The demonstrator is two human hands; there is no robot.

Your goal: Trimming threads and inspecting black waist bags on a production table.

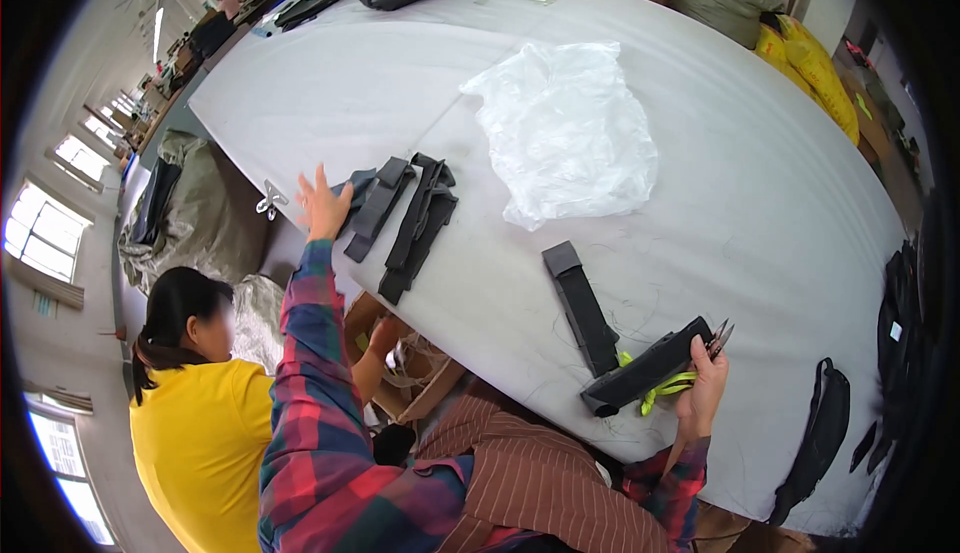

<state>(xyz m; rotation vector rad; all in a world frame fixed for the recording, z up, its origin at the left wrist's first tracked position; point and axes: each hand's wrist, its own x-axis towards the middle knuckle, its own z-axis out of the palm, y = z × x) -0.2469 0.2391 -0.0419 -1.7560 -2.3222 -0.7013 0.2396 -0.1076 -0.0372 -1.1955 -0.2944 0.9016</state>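
Note:
My left hand (pixel 325 205) reaches to the table's left edge with fingers spread and nothing in them. It is beside a pile of dark grey fabric straps (pixel 380 211), with another bundle of black straps (pixel 420 233) just right of that. My right hand (pixel 706 385) is closed near the front of the table. A small pointed metal snipper (pixel 722 338) sticks up from its fingers, and they also pinch the end of a black fabric strap (pixel 645 368). Bright yellow-green tape (pixel 668 389) shows under this strap. Another black strap (pixel 580 305) lies flat just to its left.
Clear plastic sheeting (pixel 570 133) lies crumpled mid-table. A metal clamp (pixel 270 200) grips the left edge. Beside me a person in a yellow shirt (pixel 205 433) has a hand over a cardboard box (pixel 435 388). Black pieces (pixel 815 443) lie at the right.

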